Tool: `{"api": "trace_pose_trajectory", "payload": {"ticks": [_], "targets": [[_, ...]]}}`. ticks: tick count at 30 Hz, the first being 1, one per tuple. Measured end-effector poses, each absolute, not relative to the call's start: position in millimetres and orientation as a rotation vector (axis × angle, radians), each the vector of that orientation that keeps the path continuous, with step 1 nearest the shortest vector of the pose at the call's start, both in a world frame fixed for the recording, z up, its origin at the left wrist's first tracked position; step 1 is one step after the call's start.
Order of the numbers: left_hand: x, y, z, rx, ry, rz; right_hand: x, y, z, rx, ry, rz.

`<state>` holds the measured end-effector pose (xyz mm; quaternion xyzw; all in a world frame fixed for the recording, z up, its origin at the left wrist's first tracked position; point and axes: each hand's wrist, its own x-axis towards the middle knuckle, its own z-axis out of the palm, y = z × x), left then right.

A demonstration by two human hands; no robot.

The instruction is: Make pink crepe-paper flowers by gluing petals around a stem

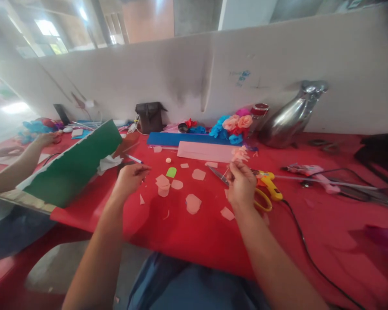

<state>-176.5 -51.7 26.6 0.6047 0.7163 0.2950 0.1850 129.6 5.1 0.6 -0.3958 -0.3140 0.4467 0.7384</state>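
My right hand [242, 183] is closed round the base of a small pink paper flower [240, 154], held just above the red table [194, 232]. Yellow-handled scissors [262, 199] lie right beside this hand, their blades pointing left. My left hand [129, 176] hovers over the table with its fingers pinched together; what they hold, if anything, is too small to make out. Between the two hands lie several cut pink paper petals [163, 183] and one small green piece [171, 172].
A pink paper strip [203, 150] and a blue sheet [177, 138] lie behind the petals. A green board [74, 165] leans at the left, next to another person's arm [16, 165]. Paper flowers [234, 125], a metal jug [291, 116], a brown box [150, 116], a glue gun [307, 170] and a black cable [304, 245] are also here.
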Motion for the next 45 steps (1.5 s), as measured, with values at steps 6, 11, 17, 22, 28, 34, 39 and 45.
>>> {"api": "trace_pose_trajectory", "payload": {"ticks": [6, 11, 17, 22, 28, 34, 39, 45], "targets": [[-205, -29, 22, 2.034, 2.381, 0.09, 130, 6, 2, -0.884, -0.68, 0.981], [-221, -16, 14, 2.043, 2.398, -0.055, 127, 2, 5, -0.893, -0.727, 1.004], [-213, -10, 12, 1.975, 2.321, 0.008, 120, -1, 0, -0.93, -0.759, 1.066], [-213, -13, 11, 2.034, 2.21, 0.147, 116, -3, -2, -0.916, -0.79, 1.143], [-198, -17, 17, 1.921, 1.895, 0.705, 115, -5, -1, -0.912, -0.755, 1.221], [-155, -25, 27, 1.556, 1.51, 0.966, 114, -6, -3, -0.915, -0.794, 1.285], [-103, -29, 32, 1.526, 1.264, 1.144, 110, -11, -4, -0.936, -0.846, 1.434], [-52, -22, 25, 1.721, 1.224, 1.436, 107, -16, -4, -0.884, -0.975, 1.507]]}}
